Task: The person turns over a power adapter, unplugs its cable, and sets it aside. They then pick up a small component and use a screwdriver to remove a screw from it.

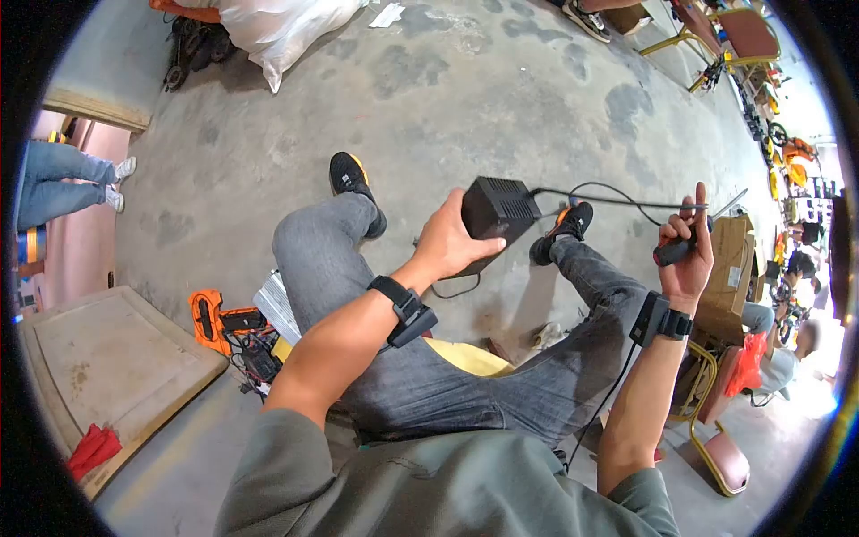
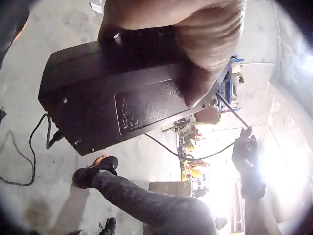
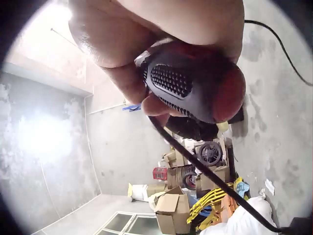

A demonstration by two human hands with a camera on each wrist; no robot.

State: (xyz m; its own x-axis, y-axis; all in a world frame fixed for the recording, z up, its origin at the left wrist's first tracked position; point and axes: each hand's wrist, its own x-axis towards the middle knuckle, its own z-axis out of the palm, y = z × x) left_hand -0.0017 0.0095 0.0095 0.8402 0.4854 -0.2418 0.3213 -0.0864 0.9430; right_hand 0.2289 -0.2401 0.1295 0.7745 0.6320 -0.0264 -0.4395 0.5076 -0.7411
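My left hand [image 1: 446, 240] grips a black vented charger box [image 1: 504, 204] over the floor between my knees. In the left wrist view, the box's underside label [image 2: 146, 106] and corner screws show. A black cable [image 1: 617, 199] runs from its right end to the fingers of my right hand [image 1: 694, 261], which is raised above my right knee. That hand also holds a screwdriver [image 3: 171, 81] with a black and red textured handle, its thin shaft pointing up and away in the head view. A second cord [image 2: 33, 147] leaves the box's other end and hangs in a loop.
An orange tool-like casing [image 1: 208, 320] and loose wired parts lie by my left leg. Near it is a wooden panel [image 1: 116, 367] with a red cloth. At right stand a cardboard box [image 1: 727, 268] and a chair [image 1: 720, 456]. A white sack [image 1: 286, 31] sits at the far left.
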